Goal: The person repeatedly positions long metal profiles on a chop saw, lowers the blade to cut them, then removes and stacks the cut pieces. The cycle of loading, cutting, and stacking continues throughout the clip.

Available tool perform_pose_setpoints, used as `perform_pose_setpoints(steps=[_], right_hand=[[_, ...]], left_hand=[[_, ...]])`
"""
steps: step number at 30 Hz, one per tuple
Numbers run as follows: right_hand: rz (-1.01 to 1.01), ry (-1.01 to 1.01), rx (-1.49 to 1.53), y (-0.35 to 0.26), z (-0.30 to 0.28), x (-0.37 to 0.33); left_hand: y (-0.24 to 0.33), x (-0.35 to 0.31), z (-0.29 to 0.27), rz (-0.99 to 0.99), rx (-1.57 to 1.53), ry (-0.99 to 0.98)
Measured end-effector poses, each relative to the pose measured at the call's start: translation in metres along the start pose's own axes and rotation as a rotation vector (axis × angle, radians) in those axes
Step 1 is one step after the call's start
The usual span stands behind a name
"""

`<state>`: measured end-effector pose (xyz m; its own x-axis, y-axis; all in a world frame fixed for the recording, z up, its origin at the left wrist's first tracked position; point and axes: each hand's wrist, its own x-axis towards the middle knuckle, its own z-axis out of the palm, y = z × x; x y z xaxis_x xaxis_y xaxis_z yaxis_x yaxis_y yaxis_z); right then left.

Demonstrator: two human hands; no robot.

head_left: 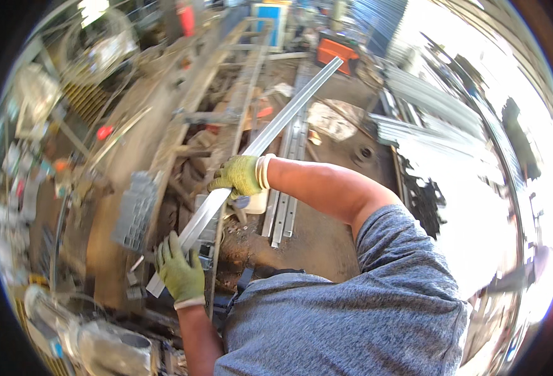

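Note:
A long, shiny metal channel bar (289, 114) runs slantwise from near my left hand up to the far right. My right hand (239, 175), in a yellow-green work glove, is wrapped over its middle. Close to the bar's near end, my left hand (182, 272) grips it with the fingers laid across the metal; it wears the same kind of glove. Beneath the bar stands a long, worn metal frame (226, 128) with crossbars. To the left of the bar lies a stack of short grey metal pieces (134, 210).
Several long punched metal strips (283, 216) lie on the ground right of the frame. An orange machine (337, 55) stands beyond the bar's far end. A pile of long metal profiles (436, 135) is at the right. A cylindrical machine part (116, 348) sits at the lower left.

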<state>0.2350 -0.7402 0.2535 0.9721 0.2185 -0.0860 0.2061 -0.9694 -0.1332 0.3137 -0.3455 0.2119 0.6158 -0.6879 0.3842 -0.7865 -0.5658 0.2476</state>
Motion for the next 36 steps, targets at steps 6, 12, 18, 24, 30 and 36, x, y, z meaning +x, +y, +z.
perform_pose_setpoints(steps=[6,12,18,24,30,36], right_hand=[[0.318,0.105,0.07,-0.075,0.013,-0.224],[0.599,0.082,0.095,-0.179,0.019,-0.39],[0.807,0.148,0.167,-0.242,0.048,-0.529],[0.989,0.295,0.053,-0.242,0.105,-0.69],[1.3,0.649,-0.122,-0.267,0.154,-0.796],[1.447,0.833,-0.04,-0.251,0.19,-0.851]], left_hand=[[0.044,-0.046,-0.01,0.325,-0.151,-0.103],[0.101,-0.061,-0.006,0.568,-0.268,-0.245],[0.18,-0.043,-0.005,0.778,-0.313,-0.39],[0.35,-0.074,0.032,1.079,-0.308,-0.395],[0.561,-0.142,0.102,1.122,-0.443,-0.406],[0.758,-0.186,0.146,1.172,-0.585,-0.389]])
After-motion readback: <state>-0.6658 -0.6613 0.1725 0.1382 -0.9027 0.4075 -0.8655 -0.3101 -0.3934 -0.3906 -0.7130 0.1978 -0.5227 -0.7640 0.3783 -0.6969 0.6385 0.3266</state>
